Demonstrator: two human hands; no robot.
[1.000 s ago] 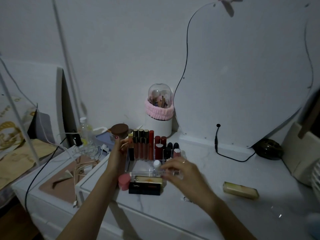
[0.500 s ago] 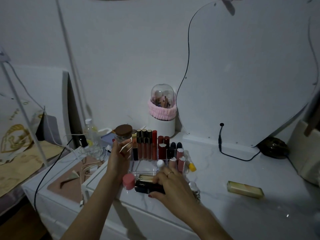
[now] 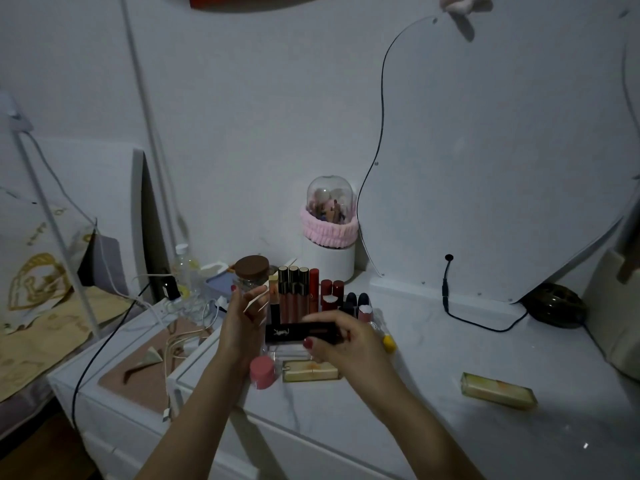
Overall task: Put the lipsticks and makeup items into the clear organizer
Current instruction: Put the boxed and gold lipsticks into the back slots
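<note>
1. Clear organizer point(image 3: 277, 353): we take it as our landmark. It stands on the white marbled counter point(image 3: 415, 382), near the counter's left end. Its walls are hard to make out in the dim light.
2. Lip glosses and lipsticks point(image 3: 294, 292): upright in the organizer's rear rows. We count tall dark-red tubes with gold-banded caps at the back left, shorter red and black ones to their right.
3. Black box point(image 3: 298, 332): long, with a gold logo, held level just above the organizer's front part. It touches no other item that we can see.
4. Right hand point(image 3: 343, 341): fingers closed on the black box's right end, thumb in front.
5. Left hand point(image 3: 244, 320): at the organizer's left side, fingers spread and loosely curled, holding nothing. We cannot tell whether it touches the organizer wall.
6. Pink sponge point(image 3: 262, 373): on the counter just in front of the organizer's left corner.
7. Cream box point(image 3: 310, 370): lying flat, just in front of the organizer, beside the pink sponge.
8. Pale yellow box point(image 3: 497, 390): lying flat, well to the right of the organizer.
9. Brown-lidded jar point(image 3: 251, 273): just behind the organizer's left corner.
10. Brush holder point(image 3: 329, 237): domed, with a pink band, behind the organizer at the wall.
</note>
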